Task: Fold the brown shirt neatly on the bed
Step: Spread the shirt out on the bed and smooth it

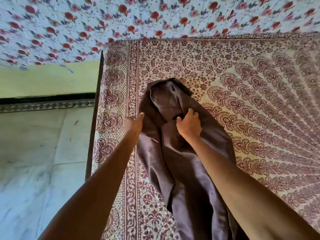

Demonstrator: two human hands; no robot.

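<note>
Both hands gripping brown shirt point(173, 153), left hand point(134, 124), right hand point(189, 124), patterned bedspread point(242, 84), floral curtain point(69, 23)

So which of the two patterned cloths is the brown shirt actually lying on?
The brown shirt lies on the maroon paisley bedcover with the bordered edge, not the white cloth with red flowers farther back. Both hands are on the shirt.
</note>
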